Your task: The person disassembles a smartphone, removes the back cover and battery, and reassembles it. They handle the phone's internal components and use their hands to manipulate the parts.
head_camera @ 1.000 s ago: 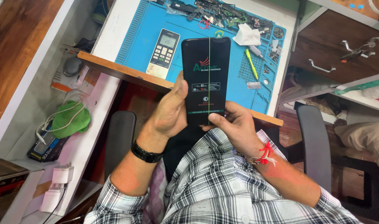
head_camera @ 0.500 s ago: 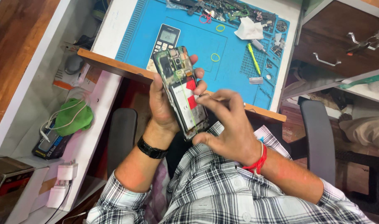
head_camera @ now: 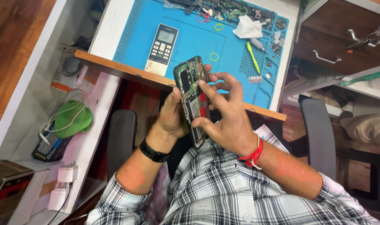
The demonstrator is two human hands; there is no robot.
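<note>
Opened phone (head_camera: 193, 100), back cover off and boards exposed, sits just below the blue mat (head_camera: 190, 41), over the person's lap. Left hand (head_camera: 171, 116) fingers wrapped around its edge; right hand (head_camera: 225, 118) fingertips pressing its innards. Judged light, stiff, fragile: hold by frame edges only.

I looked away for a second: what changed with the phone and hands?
The phone was flipped from screen up to its opened back. The right hand moved from its lower edge onto the exposed insides. The left hand still holds it; the remote stayed on the blue mat.
</note>
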